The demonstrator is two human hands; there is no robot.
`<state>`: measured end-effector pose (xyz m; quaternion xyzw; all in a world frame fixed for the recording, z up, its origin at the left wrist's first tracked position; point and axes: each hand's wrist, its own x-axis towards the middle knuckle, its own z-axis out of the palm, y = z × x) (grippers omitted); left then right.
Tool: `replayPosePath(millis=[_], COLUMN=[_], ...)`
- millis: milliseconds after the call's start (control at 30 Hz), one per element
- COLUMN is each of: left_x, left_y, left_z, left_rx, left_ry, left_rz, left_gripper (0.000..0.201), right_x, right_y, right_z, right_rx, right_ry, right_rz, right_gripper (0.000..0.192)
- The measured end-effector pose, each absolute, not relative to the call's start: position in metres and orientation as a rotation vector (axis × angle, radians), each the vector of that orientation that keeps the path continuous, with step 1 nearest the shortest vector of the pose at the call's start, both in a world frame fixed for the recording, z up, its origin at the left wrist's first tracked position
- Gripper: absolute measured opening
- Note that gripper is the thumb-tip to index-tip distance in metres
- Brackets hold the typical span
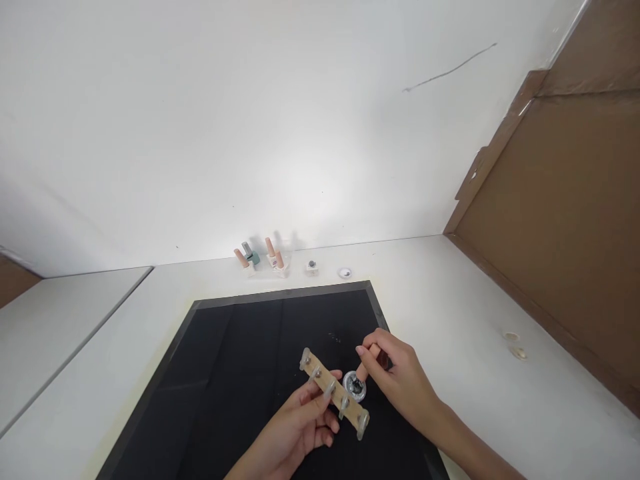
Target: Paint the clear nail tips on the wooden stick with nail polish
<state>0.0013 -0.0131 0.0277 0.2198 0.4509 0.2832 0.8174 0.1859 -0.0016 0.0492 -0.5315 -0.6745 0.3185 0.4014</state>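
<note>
My left hand (307, 423) grips a light wooden strip (340, 397), held slantwise over the black mat (225, 373). Several clear false nails sit along the strip, each with a dark grey spot near its base. Between finger and thumb, my right hand (395, 373) pinches a peach-coloured nail polish brush cap (367, 363). Its lower end reaches into a small round dish (355, 387) of silvery dark stuff, just beside the strip; the brush tip is hard to make out there.
Peach-capped nail polish bottles (275, 257) and a teal bottle (251, 255) stand by the white wall. Nearby are a small clear bottle (312, 268) and a round white lid (345, 273). Pale ring-like pieces (515, 345) lie at right, near a brown cardboard panel (565, 247).
</note>
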Motion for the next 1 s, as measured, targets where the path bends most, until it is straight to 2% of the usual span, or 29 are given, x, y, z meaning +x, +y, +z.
replayPosePath(millis=[400,733,1000], left_x=[0.0024,0.0007,-0.0018], left_y=[-0.0132,-0.0147,-0.0163], left_z=[0.0275,0.0256,0.0230], left_rx=[0.464,0.471,0.472], left_ry=[0.957,0.962,0.970], left_rz=[0.610,0.614,0.614], left_gripper=[0.053,0.051,0.054], right_x=[0.1885,0.1878,0.1870], right_y=[0.0004,-0.0012,-0.0033], right_z=[0.0425,0.0438,0.0515], right_rx=[-1.387,-1.357,-1.251], right_ry=[-1.860,-1.761,-1.464], right_rz=[0.661,0.658,0.940], right_gripper=[0.019,0.019,0.018])
